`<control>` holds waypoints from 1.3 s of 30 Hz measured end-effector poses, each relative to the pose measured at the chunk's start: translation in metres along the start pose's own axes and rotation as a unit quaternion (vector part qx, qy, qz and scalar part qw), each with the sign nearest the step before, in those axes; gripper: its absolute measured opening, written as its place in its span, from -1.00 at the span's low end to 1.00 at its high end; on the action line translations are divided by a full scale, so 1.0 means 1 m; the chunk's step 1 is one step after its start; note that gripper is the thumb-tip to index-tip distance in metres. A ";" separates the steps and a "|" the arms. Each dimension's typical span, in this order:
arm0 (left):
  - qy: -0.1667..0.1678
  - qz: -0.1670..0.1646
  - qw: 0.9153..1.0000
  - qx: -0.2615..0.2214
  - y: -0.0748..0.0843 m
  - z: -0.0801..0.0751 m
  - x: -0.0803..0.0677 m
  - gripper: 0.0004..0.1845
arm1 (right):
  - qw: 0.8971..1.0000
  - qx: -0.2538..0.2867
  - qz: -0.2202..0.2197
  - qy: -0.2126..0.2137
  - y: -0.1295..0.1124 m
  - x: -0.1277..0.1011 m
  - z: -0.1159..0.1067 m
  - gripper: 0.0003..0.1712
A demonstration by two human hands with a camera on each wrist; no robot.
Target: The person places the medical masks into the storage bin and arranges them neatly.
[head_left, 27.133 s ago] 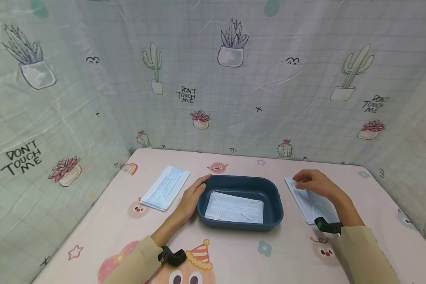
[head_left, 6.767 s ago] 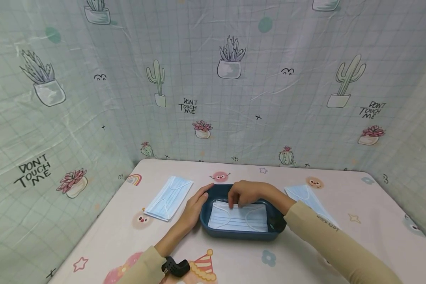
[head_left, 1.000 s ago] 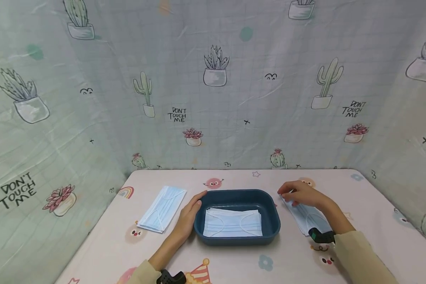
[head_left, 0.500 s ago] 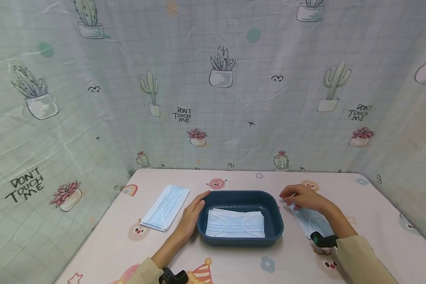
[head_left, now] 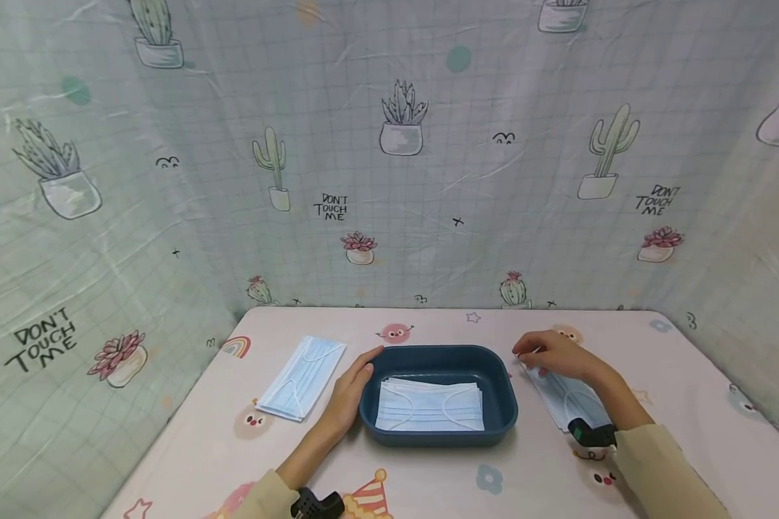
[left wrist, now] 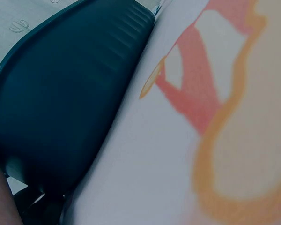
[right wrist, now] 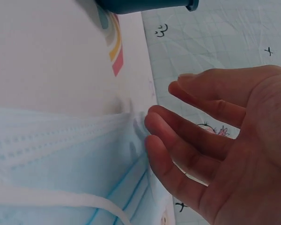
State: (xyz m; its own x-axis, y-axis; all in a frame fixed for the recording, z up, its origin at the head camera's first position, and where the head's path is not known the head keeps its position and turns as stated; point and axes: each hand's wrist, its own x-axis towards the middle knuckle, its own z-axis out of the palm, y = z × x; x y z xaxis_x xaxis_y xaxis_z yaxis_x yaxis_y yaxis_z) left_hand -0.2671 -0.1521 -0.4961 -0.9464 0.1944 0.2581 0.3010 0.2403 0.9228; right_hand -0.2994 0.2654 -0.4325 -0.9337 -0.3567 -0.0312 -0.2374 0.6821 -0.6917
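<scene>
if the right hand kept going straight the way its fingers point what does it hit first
Probably the blue tray's right rim. The right hand lies over the masks on the right, fingers pointing left toward it, with only bare table between; depth is hard to judge.

The tray (head_left: 503,404) sits mid-tabletop (head_left: 428,483), open above, with the left hand (head_left: 349,393) against its left wall and the right hand (head_left: 555,355) on the right masks (head_left: 568,404). Bare tabletop runs along the front; curtain (head_left: 389,180) walls off back and sides.
</scene>
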 end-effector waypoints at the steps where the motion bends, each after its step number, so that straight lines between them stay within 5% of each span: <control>1: -0.001 0.000 1.000 -0.001 0.000 0.000 0.000 -0.56 | 1.000 -0.007 -0.003 0.008 0.000 0.000 -0.001 -0.70; 6: -0.002 -0.005 1.000 -0.003 0.000 0.000 0.000 -0.56 | 0.999 -0.025 -0.003 0.035 0.004 0.000 -0.002 -0.72; 24: -0.003 0.001 1.000 0.003 -0.001 -0.002 0.002 -0.56 | 1.000 -0.016 0.010 0.015 0.006 0.005 0.005 -0.71; 39: 0.006 0.008 1.000 -0.001 -0.001 -0.001 0.002 -0.57 | 0.995 -0.064 0.014 0.079 0.009 0.005 -0.001 -0.76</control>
State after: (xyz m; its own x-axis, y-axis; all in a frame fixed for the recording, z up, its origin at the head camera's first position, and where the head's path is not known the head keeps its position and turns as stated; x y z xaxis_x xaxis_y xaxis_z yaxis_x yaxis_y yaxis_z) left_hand -0.2695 -0.1531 -0.4963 -0.9425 0.1868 0.2771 0.3168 0.2354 0.9188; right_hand -0.3064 0.2701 -0.4386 -0.9686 -0.2383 0.0706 -0.2327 0.7700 -0.5941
